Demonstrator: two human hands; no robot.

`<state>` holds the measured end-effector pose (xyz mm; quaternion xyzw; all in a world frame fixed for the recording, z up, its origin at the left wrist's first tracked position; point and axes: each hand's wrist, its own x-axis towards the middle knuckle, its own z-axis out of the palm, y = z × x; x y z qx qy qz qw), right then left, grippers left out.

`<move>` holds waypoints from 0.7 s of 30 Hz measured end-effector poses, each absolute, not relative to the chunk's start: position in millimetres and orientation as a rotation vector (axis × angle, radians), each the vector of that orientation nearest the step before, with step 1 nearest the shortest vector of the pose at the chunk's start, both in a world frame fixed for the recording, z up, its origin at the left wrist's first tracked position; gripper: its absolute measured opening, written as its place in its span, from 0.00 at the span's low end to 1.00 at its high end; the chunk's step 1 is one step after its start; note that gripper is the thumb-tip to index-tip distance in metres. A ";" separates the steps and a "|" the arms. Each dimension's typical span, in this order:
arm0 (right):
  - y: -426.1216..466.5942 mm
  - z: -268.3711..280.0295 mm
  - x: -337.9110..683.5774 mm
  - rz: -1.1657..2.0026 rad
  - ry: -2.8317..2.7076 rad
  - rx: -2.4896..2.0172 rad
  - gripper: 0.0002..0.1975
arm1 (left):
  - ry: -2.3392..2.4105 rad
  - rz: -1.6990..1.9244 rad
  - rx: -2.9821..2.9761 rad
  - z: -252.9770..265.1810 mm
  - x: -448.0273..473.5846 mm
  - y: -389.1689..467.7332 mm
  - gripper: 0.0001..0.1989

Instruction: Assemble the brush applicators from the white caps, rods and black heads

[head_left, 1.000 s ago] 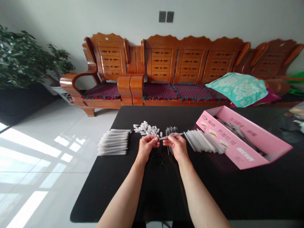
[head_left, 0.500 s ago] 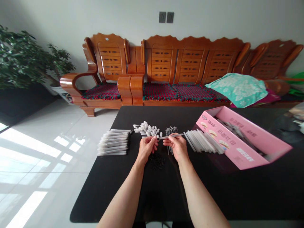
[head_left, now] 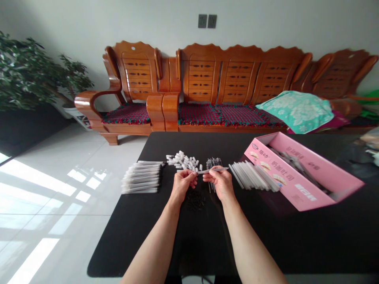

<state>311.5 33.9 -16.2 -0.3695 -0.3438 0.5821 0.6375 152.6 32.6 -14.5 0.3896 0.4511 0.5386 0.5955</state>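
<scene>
My right hand [head_left: 220, 181] grips a slim translucent pen [head_left: 221, 169], held nearly level, its pointed end to the right. At its left end, my left hand [head_left: 184, 183] is closed in a pinch around a small dark piece, mostly hidden by the fingertips. Small black pieces [head_left: 195, 200] lie in a heap just below my left hand. Beyond the hands are a pile of white pen caps [head_left: 185, 161] and a bundle of thin refills [head_left: 213, 161], partly covered by my right hand. Clear barrels [head_left: 251, 175] lie in a row to the right.
Capped pens with dark ends [head_left: 142, 177] are stacked at the table's left edge. A pink box [head_left: 296, 189] with more pieces inside stands on the right of the black table [head_left: 142, 244]. Behind the table runs a wooden sofa [head_left: 237, 75].
Both hands stay almost in place, with the pen still between them. My left fingers have shifted very slightly; nothing else has visibly moved.
</scene>
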 end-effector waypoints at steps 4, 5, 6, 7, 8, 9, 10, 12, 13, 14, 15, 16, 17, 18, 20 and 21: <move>33.6 -14.9 311.4 1.331 -0.789 -0.842 0.10 | 1.025 1.247 0.879 -15.9 152.3 33.1 0.18; 33.6 -14.7 311.5 1.331 -0.786 -0.842 0.10 | 1.022 1.245 0.878 -16.1 152.2 33.2 0.18; 33.6 -14.5 311.6 1.332 -0.781 -0.843 0.10 | 1.018 1.244 0.880 -16.2 152.0 33.2 0.18; 33.6 -14.4 311.7 1.333 -0.775 -0.845 0.11 | 1.013 1.243 0.885 -16.3 151.7 33.1 0.18; 33.6 -14.3 311.8 1.333 -0.769 -0.848 0.11 | 1.006 1.244 0.890 -16.3 151.6 32.9 0.18; 33.6 -14.3 311.8 1.332 -0.763 -0.853 0.11 | 0.998 1.246 0.895 -16.2 151.4 32.7 0.17; 33.7 -14.2 311.8 1.330 -0.759 -0.857 0.12 | 0.989 1.251 0.900 -16.0 151.3 32.5 0.17; 33.7 -14.1 311.6 1.326 -0.753 -0.865 0.12 | 0.969 1.268 0.905 -15.2 151.3 32.0 0.17; 33.7 -14.0 311.5 1.325 -0.752 -0.866 0.13 | 0.959 1.276 0.906 -14.6 151.4 31.9 0.18; 33.7 -13.9 311.3 1.325 -0.751 -0.866 0.13 | 0.953 1.282 0.907 -13.8 151.5 31.8 0.19; 33.6 -13.8 311.1 1.325 -0.751 -0.865 0.13 | 0.952 1.283 0.910 -12.9 151.6 31.7 0.20; 33.5 -13.6 310.9 1.325 -0.751 -0.864 0.13 | 0.960 1.283 0.914 -11.9 151.7 31.6 0.21; 33.4 -13.4 310.8 1.326 -0.753 -0.863 0.13 | 0.981 1.281 0.923 -11.0 151.8 31.5 0.21; 33.2 -13.2 310.6 1.326 -0.756 -0.862 0.13 | 1.010 1.278 0.935 -10.3 151.9 31.4 0.21; 32.9 -12.6 310.4 1.327 -0.763 -0.862 0.12 | 1.069 1.270 0.964 -9.7 151.9 31.4 0.22; 32.8 -12.4 310.3 1.328 -0.766 -0.861 0.12 | 1.087 1.265 0.978 -10.0 151.9 31.5 0.23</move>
